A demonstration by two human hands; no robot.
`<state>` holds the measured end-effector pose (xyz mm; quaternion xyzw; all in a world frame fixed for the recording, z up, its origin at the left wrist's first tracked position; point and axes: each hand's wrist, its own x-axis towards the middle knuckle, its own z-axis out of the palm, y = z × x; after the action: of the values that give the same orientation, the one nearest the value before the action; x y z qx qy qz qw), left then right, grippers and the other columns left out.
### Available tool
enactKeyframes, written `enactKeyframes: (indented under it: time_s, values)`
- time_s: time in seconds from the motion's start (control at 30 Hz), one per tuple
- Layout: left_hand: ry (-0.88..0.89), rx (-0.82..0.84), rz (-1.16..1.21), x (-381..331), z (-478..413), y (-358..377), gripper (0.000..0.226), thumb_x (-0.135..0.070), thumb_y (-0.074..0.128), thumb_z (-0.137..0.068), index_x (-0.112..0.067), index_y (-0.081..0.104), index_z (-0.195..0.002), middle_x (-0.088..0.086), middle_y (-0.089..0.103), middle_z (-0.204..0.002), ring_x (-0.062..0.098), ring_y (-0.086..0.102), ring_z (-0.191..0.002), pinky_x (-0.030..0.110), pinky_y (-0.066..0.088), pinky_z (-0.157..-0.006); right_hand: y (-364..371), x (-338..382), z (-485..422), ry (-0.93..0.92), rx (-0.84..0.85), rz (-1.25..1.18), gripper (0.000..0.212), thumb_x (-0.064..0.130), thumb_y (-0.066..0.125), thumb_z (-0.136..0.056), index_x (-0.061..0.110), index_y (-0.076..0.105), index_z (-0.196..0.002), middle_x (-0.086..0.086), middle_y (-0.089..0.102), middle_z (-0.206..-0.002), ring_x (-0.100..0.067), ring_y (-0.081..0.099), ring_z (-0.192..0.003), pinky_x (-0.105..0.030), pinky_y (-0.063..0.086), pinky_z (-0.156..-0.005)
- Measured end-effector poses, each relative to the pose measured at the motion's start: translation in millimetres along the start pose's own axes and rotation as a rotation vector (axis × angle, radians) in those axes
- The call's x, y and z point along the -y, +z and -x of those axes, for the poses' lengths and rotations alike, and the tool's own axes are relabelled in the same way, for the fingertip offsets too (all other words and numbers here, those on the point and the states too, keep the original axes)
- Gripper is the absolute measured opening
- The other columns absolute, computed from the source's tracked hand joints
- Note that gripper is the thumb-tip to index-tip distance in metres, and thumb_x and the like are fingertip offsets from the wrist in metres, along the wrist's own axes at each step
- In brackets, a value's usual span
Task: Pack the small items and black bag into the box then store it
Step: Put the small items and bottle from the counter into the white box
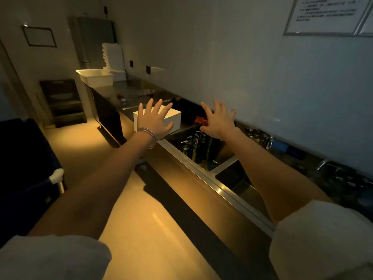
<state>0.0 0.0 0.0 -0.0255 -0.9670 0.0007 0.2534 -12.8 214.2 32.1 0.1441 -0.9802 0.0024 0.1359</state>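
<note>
Pale sleeves frame my view at the bottom edge, the left sleeve (50, 257) and the right sleeve (323, 239), with both bare forearms stretched out ahead of me. Silver bangles (148, 136) circle the left wrist.

My left grip (154, 120) is apart, fingers spread wide and holding nothing. It sits over the white box (176, 118), which stands closed on the steel surface (137, 87) just past the end of the sink (224, 163). From here I cannot tell whether the palm touches the lid or hangs just above it.

My right grip (219, 120) is apart as well, fingers fanned and clamped on nothing. It sits to the right of the box, in front of a red thing (201, 120), with the wall behind it.

The black bag (187, 110) lies against the wall just behind and to the right of the box, between my two grips as I see them. The light is dim, so its outline is hard to make out.

Several small items (123, 100) are scattered on the surface beyond the box, well apart from it. They are too small for me to identify.

Pump bottles (193, 144) stand upright, crowded together in the near sink compartment below my right wrist. A white tub (94, 77) sits at the far end of the surface, with a stack of white things (113, 55) behind it. A framed notice (327, 15) hangs on the wall at upper right.
</note>
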Motion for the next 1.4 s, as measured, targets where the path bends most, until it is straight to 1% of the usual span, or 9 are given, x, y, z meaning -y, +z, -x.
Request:
enactKeyframes:
  time_s: [0.13,0.3,0.47,0.7,0.83,1.0,1.2,1.4]
  values:
    - [-0.057,0.026,-0.073,24.4,4.6,28.7,0.063,-0.058,0.038,-0.088,-0.034,0.019,-0.144,0.003,0.021,-0.154,0.030,0.013,-0.141,0.053,0.009,-0.113,28.0,23.6,-11.6,-0.038,0.050,-0.028,0.082,0.044,0.055,-0.087,0.028,0.003,-0.148,-0.012,-0.001,-0.157,-0.035,-0.001,-0.144,-0.062,0.005,-0.112]
    - [-0.092,0.072,-0.034,68.6,8.2,66.5,0.063,-0.054,0.043,-0.088,-0.033,0.022,-0.143,0.004,0.024,-0.153,0.029,0.015,-0.141,0.052,0.011,-0.113,81.5,66.7,-45.1,-0.067,0.104,-0.035,0.081,0.046,0.055,-0.086,0.030,0.004,-0.148,-0.011,-0.002,-0.158,-0.033,-0.002,-0.144,-0.061,0.005,-0.113]
    - [-0.132,0.186,-0.072,123.8,3.6,101.5,0.064,-0.056,0.039,-0.089,-0.035,0.015,-0.145,0.004,0.017,-0.155,0.029,0.010,-0.142,0.050,0.011,-0.115,129.4,113.6,-88.0,-0.109,0.158,-0.041,0.080,0.046,0.056,-0.086,0.030,0.007,-0.147,-0.012,-0.002,-0.158,-0.036,-0.002,-0.144,-0.059,0.004,-0.114]
    - [-0.150,0.216,-0.103,203.7,-28.9,122.2,0.065,-0.057,0.039,-0.089,-0.034,0.016,-0.145,0.005,0.017,-0.155,0.029,0.013,-0.142,0.048,0.016,-0.114,157.1,182.6,-153.1,-0.179,0.137,-0.025,0.080,0.046,0.056,-0.086,0.026,0.008,-0.147,-0.014,0.001,-0.158,-0.035,0.001,-0.144,-0.057,0.005,-0.115]
    - [-0.168,0.231,-0.102,240.5,-46.3,128.6,0.064,-0.055,0.039,-0.089,-0.035,0.015,-0.145,0.005,0.017,-0.155,0.029,0.011,-0.142,0.048,0.014,-0.115,162.0,214.6,-187.3,-0.200,0.117,-0.027,0.079,0.046,0.055,-0.086,0.027,0.009,-0.147,-0.012,0.004,-0.157,-0.035,0.003,-0.145,-0.056,0.005,-0.115]
    - [-0.192,0.214,-0.111,278.9,-70.6,138.4,0.064,-0.054,0.039,-0.089,-0.034,0.015,-0.145,0.006,0.018,-0.155,0.029,0.011,-0.142,0.048,0.013,-0.114,171.9,238.6,-231.2,-0.232,0.120,-0.045,0.077,0.044,0.056,-0.086,0.028,0.012,-0.147,-0.010,0.005,-0.158,-0.032,0.002,-0.145,-0.057,0.005,-0.115]
    - [-0.214,0.237,-0.100,311.6,-97.9,166.6,0.064,-0.054,0.040,-0.090,-0.034,0.015,-0.145,0.006,0.016,-0.155,0.029,0.010,-0.142,0.048,0.012,-0.114,198.3,259.3,-280.0,-0.272,0.143,-0.048,0.076,0.044,0.057,-0.086,0.028,0.014,-0.146,-0.009,0.006,-0.158,-0.033,0.003,-0.145,-0.058,0.006,-0.115]
    - [-0.238,0.260,-0.109,347.1,-151.3,197.3,0.064,-0.053,0.040,-0.090,-0.034,0.015,-0.145,0.006,0.014,-0.155,0.029,0.009,-0.142,0.048,0.012,-0.115,220.0,265.8,-353.0,-0.294,0.135,-0.044,0.076,0.043,0.057,-0.086,0.028,0.015,-0.146,-0.009,0.007,-0.158,-0.033,0.006,-0.145,-0.058,0.006,-0.114]
